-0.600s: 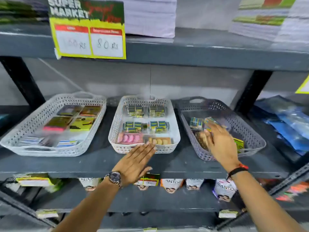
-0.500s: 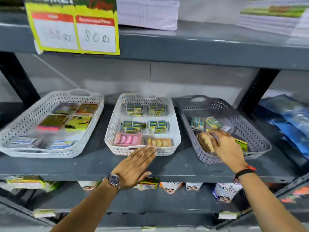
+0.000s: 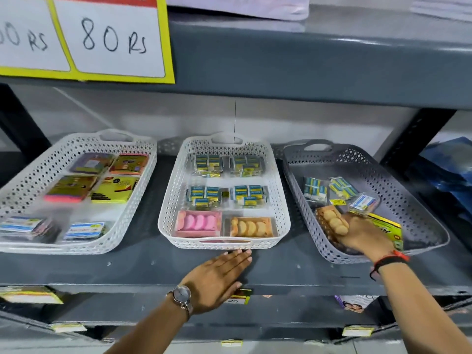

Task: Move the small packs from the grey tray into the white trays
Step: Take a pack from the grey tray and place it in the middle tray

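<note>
Packs are leaving the grey tray (image 3: pixel 421 213): the right hand's (image 3: pixel 362 235) fingers (image 3: pixel 343 222), flat a moment ago, now clasp an orange biscuit pack (image 3: pixel 332 221) and tip it up. Left hand (image 3: pixel 217 279) stays spread, empty, on the shelf (image 3: pixel 127 269) before the middle white tray (image 3: pixel 224 245); lifting across comes next.

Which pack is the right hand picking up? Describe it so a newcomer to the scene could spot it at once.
Find the grey tray, rightmost of three on the shelf. At its near end the right hand grips a clear pack of tan, biscuit-shaped pieces. The other packs in that tray are blue, white or yellow.
</note>
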Motion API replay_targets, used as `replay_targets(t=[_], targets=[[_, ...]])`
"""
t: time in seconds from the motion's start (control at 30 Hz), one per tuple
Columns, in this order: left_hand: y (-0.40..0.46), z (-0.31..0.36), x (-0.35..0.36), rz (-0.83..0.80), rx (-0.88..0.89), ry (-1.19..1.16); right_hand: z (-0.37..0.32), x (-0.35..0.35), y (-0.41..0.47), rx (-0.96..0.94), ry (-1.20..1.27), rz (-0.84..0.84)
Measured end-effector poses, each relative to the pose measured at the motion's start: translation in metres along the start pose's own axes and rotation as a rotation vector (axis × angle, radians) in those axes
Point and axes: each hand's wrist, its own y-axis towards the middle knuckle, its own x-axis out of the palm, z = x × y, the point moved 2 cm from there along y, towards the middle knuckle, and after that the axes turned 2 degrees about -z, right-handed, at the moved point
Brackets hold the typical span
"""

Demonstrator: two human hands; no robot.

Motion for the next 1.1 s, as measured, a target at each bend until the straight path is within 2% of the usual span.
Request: replay_targets(t=[0.17, 0.33, 0.43, 0.53, 0.63, 0.83, 0.93, 1.1], targets=[[0.001, 0.004, -0.002, -0.069, -0.066, -0.012, -0.002, -0.001, 0.002, 0.009, 0.024, 0.040], [-0.001, 0.005, -0.004, -0.135, -0.096, 0.002, -0.019, -0.033, -0.020, -0.010, 0.012, 0.254], [-0.001, 0.005, -0.003, -0.158, -0.098, 0.015, -0.041, -0.057, -0.032, -0.202, 0.165, 0.352], [-0.002, 0.005, -0.002, -0.169, -0.097, 0.011, -0.071, -0.056, -0.030, -0.500, 0.294, 0.177], [-0.001, 0.005, -0.004, -0.149, -0.102, 0.003, -0.103, -0.037, -0.021, -0.666, 0.228, -0.020], [-0.001, 0.006, -0.002, -0.040, -0.092, 0.019, -0.131, -0.007, -0.006, -0.758, 0.008, -0.163], [-0.001, 0.005, 0.000, -0.004, -0.079, 0.032, -0.131, -0.001, -0.005, -0.758, -0.035, -0.181], [-0.001, 0.005, -0.004, -0.043, -0.072, 0.021, -0.132, 0.002, -0.009, -0.783, -0.087, -0.136]])
